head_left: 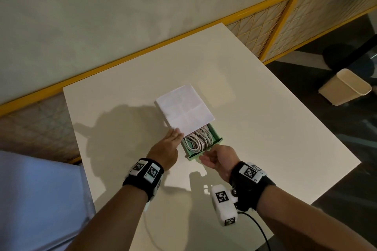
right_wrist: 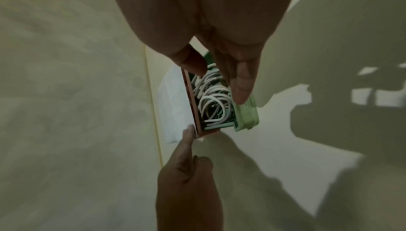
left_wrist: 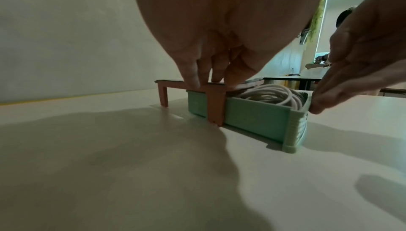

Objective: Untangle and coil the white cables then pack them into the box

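Note:
On the white table (head_left: 265, 128) lies a box with a white-topped cover (head_left: 184, 108) and a green drawer (head_left: 216, 136) slid partly out toward me. Coiled white cables (head_left: 196, 140) fill the drawer. My left hand (head_left: 175, 134) rests flat on the cover's near left corner, its fingers (left_wrist: 193, 78) straight and pressing on the top. My right hand (head_left: 206, 156) is at the drawer's front end. In the right wrist view its thumb and fingers (right_wrist: 241, 87) pinch the pale green front wall (right_wrist: 248, 115), just over the cables (right_wrist: 213, 102).
A beige waste bin (head_left: 344, 87) stands on the dark floor off the table's right side. A yellow-framed lattice panel (head_left: 285, 20) runs along the wall behind the table. A black cord (head_left: 259, 228) trails from my right wrist over the near table edge.

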A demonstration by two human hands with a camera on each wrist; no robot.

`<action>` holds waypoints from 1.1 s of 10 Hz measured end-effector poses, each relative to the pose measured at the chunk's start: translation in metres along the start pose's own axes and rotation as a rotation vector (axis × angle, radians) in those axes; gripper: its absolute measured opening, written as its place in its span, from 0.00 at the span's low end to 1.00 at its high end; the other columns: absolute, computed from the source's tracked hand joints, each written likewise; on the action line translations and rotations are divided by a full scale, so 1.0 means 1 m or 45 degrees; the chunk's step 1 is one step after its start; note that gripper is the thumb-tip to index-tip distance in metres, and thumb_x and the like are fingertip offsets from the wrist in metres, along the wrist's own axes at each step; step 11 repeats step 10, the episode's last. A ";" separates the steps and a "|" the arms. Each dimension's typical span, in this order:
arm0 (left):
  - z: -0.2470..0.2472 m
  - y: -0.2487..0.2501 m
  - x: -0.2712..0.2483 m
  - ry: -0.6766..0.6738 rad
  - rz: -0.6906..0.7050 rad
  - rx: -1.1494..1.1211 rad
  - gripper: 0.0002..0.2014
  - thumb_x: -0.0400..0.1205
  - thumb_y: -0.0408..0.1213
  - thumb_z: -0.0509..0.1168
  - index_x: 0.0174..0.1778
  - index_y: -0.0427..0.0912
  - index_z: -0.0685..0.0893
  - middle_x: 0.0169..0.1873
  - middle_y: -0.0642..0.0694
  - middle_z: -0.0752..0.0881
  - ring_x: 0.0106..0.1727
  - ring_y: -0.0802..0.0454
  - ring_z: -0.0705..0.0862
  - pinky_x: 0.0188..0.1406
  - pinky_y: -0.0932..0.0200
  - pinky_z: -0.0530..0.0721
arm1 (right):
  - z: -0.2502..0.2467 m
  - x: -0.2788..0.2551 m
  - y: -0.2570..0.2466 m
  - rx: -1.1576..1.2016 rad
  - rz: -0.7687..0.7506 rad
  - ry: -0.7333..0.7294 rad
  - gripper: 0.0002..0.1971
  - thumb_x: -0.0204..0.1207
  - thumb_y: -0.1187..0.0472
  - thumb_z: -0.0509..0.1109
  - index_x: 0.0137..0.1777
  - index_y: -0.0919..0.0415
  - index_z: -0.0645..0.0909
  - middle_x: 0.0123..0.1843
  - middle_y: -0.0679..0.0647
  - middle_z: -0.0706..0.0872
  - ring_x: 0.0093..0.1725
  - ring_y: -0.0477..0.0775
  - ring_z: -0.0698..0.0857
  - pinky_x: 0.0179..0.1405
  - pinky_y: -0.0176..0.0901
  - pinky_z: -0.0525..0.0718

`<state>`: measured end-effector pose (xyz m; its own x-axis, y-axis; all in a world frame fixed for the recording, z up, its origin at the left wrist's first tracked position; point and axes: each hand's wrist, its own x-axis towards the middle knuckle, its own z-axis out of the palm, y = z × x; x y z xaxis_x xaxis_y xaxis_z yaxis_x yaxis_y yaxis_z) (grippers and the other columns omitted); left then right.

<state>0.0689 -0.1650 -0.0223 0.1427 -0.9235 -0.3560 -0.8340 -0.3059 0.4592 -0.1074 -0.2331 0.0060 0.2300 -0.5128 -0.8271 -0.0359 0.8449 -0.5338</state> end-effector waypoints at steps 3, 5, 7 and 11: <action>-0.008 0.004 -0.003 0.011 0.001 -0.107 0.31 0.78 0.23 0.51 0.80 0.42 0.65 0.83 0.45 0.60 0.84 0.54 0.54 0.81 0.55 0.60 | 0.014 0.008 0.002 0.176 -0.013 0.021 0.12 0.72 0.76 0.50 0.46 0.74 0.75 0.47 0.71 0.81 0.38 0.65 0.85 0.34 0.50 0.88; -0.010 0.006 -0.004 0.017 -0.030 -0.146 0.31 0.77 0.22 0.53 0.78 0.43 0.69 0.82 0.47 0.62 0.84 0.55 0.56 0.80 0.56 0.62 | 0.022 0.018 -0.016 0.028 -0.033 0.004 0.12 0.77 0.72 0.51 0.48 0.71 0.76 0.38 0.64 0.82 0.36 0.60 0.84 0.28 0.44 0.87; -0.009 0.007 -0.003 -0.007 -0.017 -0.086 0.32 0.77 0.22 0.53 0.79 0.43 0.66 0.83 0.47 0.59 0.84 0.55 0.55 0.78 0.59 0.61 | 0.028 0.026 -0.031 -0.003 -0.034 -0.053 0.10 0.76 0.74 0.51 0.39 0.71 0.74 0.40 0.65 0.83 0.33 0.59 0.87 0.20 0.40 0.85; -0.011 0.011 -0.005 0.091 -0.025 -0.135 0.30 0.77 0.23 0.54 0.78 0.44 0.69 0.82 0.49 0.62 0.83 0.54 0.60 0.77 0.53 0.69 | 0.020 0.027 -0.028 -0.155 -0.023 -0.089 0.12 0.76 0.74 0.51 0.41 0.65 0.76 0.41 0.61 0.84 0.34 0.57 0.86 0.28 0.42 0.87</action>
